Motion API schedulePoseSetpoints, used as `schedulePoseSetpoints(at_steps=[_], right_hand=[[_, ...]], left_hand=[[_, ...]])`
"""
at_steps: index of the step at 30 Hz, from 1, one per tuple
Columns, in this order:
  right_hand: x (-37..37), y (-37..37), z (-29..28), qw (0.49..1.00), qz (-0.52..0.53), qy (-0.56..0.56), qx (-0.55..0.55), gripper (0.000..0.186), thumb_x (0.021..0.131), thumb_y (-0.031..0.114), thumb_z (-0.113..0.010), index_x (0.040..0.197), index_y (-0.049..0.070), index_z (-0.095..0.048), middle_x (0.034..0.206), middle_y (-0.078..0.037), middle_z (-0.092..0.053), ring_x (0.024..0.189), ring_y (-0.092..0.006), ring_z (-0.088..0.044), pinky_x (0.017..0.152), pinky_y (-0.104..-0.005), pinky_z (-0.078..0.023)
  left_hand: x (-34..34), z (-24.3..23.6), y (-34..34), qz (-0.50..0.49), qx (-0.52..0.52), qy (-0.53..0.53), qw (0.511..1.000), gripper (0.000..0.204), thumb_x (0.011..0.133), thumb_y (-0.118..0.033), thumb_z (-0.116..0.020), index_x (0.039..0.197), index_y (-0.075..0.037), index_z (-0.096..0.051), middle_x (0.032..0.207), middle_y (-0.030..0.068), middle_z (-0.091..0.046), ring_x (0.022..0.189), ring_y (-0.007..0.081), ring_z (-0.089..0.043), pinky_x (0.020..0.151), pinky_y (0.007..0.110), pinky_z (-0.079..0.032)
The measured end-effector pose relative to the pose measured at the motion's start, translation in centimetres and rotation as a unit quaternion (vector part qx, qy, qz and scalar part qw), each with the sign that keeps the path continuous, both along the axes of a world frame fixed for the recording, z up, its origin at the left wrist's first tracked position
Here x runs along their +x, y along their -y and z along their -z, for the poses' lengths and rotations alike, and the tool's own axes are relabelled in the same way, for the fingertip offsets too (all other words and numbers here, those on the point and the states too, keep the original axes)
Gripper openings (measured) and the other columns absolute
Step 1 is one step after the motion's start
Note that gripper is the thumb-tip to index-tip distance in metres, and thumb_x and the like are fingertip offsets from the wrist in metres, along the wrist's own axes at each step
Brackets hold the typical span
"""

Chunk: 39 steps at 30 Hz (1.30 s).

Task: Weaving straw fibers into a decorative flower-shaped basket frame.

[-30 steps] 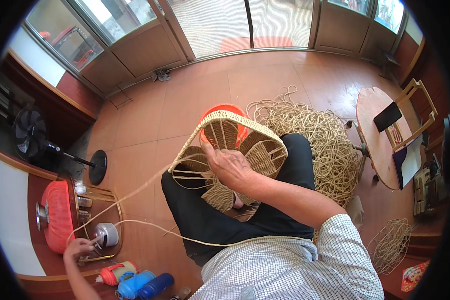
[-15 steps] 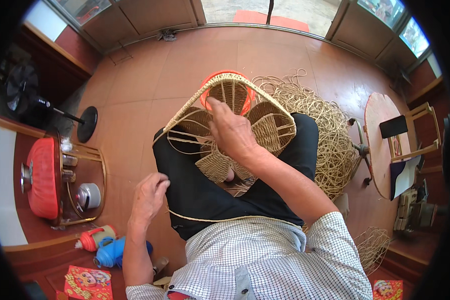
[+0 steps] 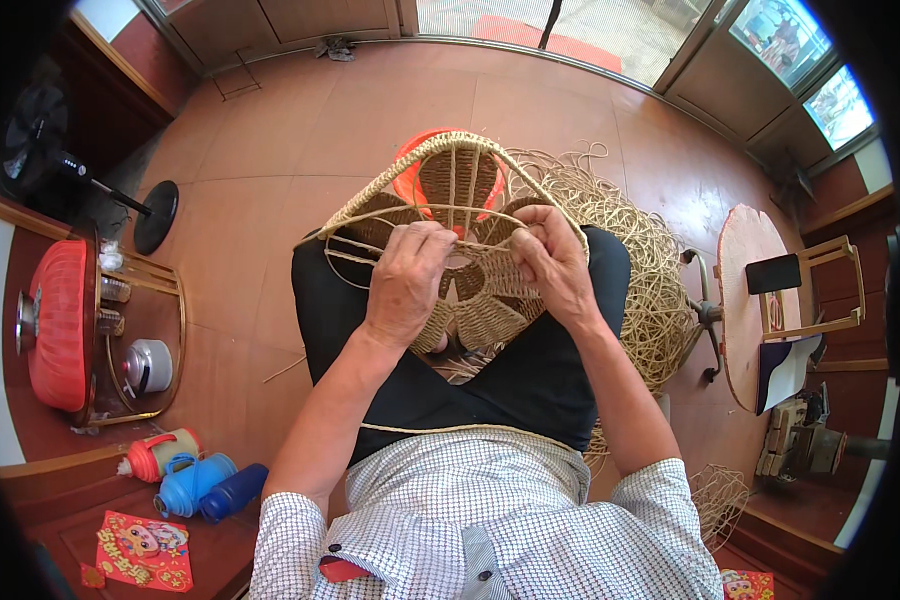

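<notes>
A woven straw piece (image 3: 505, 318) with petal-shaped panels and a braided outer rim (image 3: 387, 178) rests on my lap (image 3: 335, 330). My left hand (image 3: 407, 270) is at its middle, fingers pinched on a pale cord where it crosses bare frame strips. My right hand (image 3: 555, 262) is closed on the same cord (image 3: 480, 212) just to the right, and the cord arcs between them. The fingertips are partly hidden. A red plastic tub (image 3: 411, 163) shows behind the upper part of the piece.
A heap of loose cord (image 3: 650, 280) lies at my right, beside a round wooden top (image 3: 745, 370) on a wheeled base. At my left are a fan (image 3: 153, 217), a tea trolley (image 3: 178, 335) with a red cover (image 3: 55, 320), a kettle (image 3: 148, 365) and several flasks (image 3: 195, 485).
My left hand has risen from the far lower left onto the woven piece. My right hand has shifted from the middle of the piece rightward, and both now grip the cord.
</notes>
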State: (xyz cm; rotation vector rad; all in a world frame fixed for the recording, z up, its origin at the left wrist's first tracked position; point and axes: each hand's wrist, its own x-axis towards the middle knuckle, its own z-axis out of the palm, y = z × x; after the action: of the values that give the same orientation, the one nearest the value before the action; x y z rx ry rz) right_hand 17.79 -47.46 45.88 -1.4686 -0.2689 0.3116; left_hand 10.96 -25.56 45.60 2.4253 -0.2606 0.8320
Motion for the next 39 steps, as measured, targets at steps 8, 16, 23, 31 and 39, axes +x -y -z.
schedulePoseSetpoints(at_steps=[8, 16, 23, 31, 39], right_hand=[[1.6, 2.3, -4.5, 0.996, 0.042, 0.07, -0.029, 0.02, 0.115, 0.016, -0.062, 0.126, 0.002, -0.071, 0.088, 0.004, -0.064, 0.075, -0.0024, -0.055, 0.067, -0.0194, -0.046], [-0.3, -1.6, -4.4, 0.981, 0.104, 0.155, -0.048, 0.036, 0.107, 0.004, -0.07, 0.143, 0.0, -0.071, 0.114, -0.006, -0.072, 0.087, -0.0112, -0.073, 0.077, -0.0273, -0.062], [-1.3, -2.2, -1.5, 0.921, 0.089, 0.32, -0.206, 0.064, 0.101, -0.002, -0.067, 0.163, 0.002, -0.048, 0.122, -0.017, -0.077, 0.089, -0.0298, -0.079, 0.078, -0.0402, -0.063], [0.4, -4.8, -0.7, 0.902, -0.008, 0.266, -0.34, 0.082, 0.102, 0.006, -0.062, 0.172, -0.003, -0.021, 0.096, -0.034, -0.074, 0.084, -0.0511, -0.074, 0.074, -0.0591, -0.057], [-1.1, -4.8, 0.6, 0.892, 0.071, 0.379, -0.238, 0.075, 0.102, 0.003, -0.064, 0.169, -0.002, -0.031, 0.093, -0.027, -0.072, 0.083, -0.0434, -0.076, 0.073, -0.0519, -0.06]], left_hand=[[1.1, 0.4, 0.2, 0.005, 0.026, -0.011, 1.0, 0.017, 0.093, -0.004, -0.08, 0.108, -0.007, -0.073, 0.093, 0.0085, -0.071, 0.088, 0.0296, -0.069, 0.079, 0.043, -0.057], [1.6, 1.0, 1.9, -0.062, 0.025, 0.025, 0.997, 0.013, 0.094, -0.006, -0.079, 0.105, -0.007, -0.071, 0.089, 0.0098, -0.067, 0.086, 0.0311, -0.066, 0.076, 0.044, -0.055], [0.6, 0.7, 2.3, -0.041, 0.025, -0.032, 0.998, 0.016, 0.091, -0.003, -0.073, 0.106, -0.005, -0.071, 0.1, 0.0107, -0.062, 0.097, 0.0327, -0.066, 0.08, 0.047, -0.057], [0.4, 0.4, 2.5, -0.043, 0.002, -0.055, 0.998, 0.022, 0.091, 0.005, -0.069, 0.111, -0.001, -0.073, 0.106, 0.0142, -0.063, 0.103, 0.0365, -0.065, 0.09, 0.05, -0.055], [-0.1, 0.6, 2.3, -0.04, -0.04, -0.026, 0.998, 0.021, 0.091, 0.005, -0.072, 0.111, -0.002, -0.073, 0.108, 0.0132, -0.066, 0.101, 0.0359, -0.067, 0.087, 0.047, -0.057]])
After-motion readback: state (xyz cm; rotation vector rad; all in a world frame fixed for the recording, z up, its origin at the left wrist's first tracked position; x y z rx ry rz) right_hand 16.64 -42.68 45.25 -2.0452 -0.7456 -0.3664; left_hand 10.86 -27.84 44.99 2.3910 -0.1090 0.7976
